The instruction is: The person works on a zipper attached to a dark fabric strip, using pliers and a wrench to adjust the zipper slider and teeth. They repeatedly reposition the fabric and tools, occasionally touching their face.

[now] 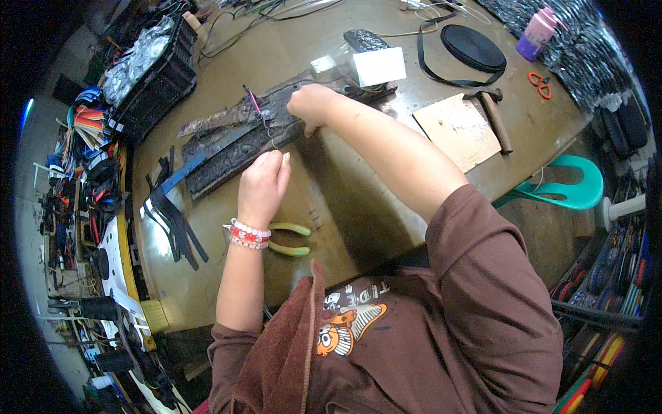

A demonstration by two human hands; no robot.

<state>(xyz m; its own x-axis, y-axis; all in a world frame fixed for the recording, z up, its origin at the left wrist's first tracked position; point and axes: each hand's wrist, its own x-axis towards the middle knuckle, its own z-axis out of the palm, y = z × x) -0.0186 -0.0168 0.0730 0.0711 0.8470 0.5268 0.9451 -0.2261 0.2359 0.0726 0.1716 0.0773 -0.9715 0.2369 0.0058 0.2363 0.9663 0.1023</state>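
On worn, dark planks (217, 176) lie flat dark straps (181, 172), one bluish. A thin pink tool (252, 101) with pale cord (267, 128) stands among them. My left hand (264, 181), wearing bead bracelets, is closed at the cord's lower end and seems to pinch it. My right hand (310, 103) is curled down on the planks to the right of the pink tool; what its fingers hold is hidden. Green-handled pliers (293, 250) lie beside my left wrist, their head hidden.
A board (452, 131) with a hammer (495, 121) lies right, near orange scissors (540, 85), a strap roll (472, 48) and a pink bottle (536, 34). A black crate (155, 90) is back left. A teal stool (572, 196) stands by the table edge.
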